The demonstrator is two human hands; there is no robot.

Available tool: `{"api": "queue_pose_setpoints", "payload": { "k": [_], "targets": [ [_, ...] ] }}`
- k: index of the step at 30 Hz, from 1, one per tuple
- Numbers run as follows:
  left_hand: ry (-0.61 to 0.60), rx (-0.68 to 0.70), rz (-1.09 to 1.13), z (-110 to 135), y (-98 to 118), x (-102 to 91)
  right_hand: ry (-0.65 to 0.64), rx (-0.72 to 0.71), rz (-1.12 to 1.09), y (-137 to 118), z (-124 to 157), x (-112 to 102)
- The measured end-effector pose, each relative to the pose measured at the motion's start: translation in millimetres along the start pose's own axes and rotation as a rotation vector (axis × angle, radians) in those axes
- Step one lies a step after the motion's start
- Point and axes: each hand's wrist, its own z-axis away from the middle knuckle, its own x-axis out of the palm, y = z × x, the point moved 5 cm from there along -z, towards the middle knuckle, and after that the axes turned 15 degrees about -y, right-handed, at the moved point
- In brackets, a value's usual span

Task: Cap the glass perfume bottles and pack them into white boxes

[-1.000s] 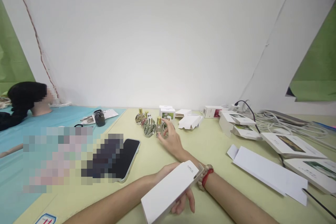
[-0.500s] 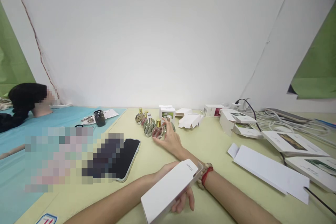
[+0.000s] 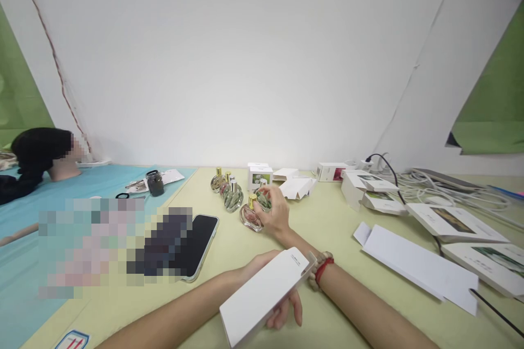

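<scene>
My left hand (image 3: 282,311) is closed around a long white carton (image 3: 262,297), held tilted with its open end towards my right wrist. Most of that hand is hidden beneath the carton. Farther out, my right hand (image 3: 276,212) grips a glass perfume bottle (image 3: 250,219) with pinkish contents and a gold cap, its fingers at the bottle's right side. Just behind those fingers stands a green perfume bottle (image 3: 264,200), partly covered. Several more perfume bottles (image 3: 233,199) with gold or silver caps stand together to the left.
Small white boxes (image 3: 260,179) stand by the wall. A flattened white carton (image 3: 417,267), printed boxes (image 3: 458,222) and tangled cables (image 3: 462,191) lie to the right. At left are a phone (image 3: 200,245), a dark jar (image 3: 154,183) and a mannequin head (image 3: 61,166) on blue cloth.
My right hand has closed its fingers on the pinkish perfume bottle, which has shifted slightly nearer and to the right. The left hand and its carton have stayed in place.
</scene>
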Motion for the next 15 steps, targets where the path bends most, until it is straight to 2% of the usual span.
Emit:
{"api": "queue_pose_setpoints", "payload": {
  "k": [2, 4, 6, 9, 12, 15],
  "targets": [
    [0.010, -0.013, 0.002, 0, -2, -1.1, 0.119, 0.046, -0.081, 10, -1, -3],
    [0.021, 0.000, 0.005, 1, -1, -0.5, 0.171, 0.149, -0.180, 24, -2, 0],
    [0.026, 0.015, 0.009, 1, 1, 1.3, 0.103, 0.257, -0.300, 39, -4, 9],
    [0.025, 0.023, 0.005, 2, 3, 3.8, -0.076, 0.348, -0.441, 51, -6, 24],
    [0.018, 0.038, -0.005, 2, 4, 5.1, -0.130, 0.336, -0.455, 53, -6, 29],
    [0.022, 0.048, -0.002, 3, 4, 6.3, -0.185, 0.264, -0.447, 53, -7, 33]
  ]
}}
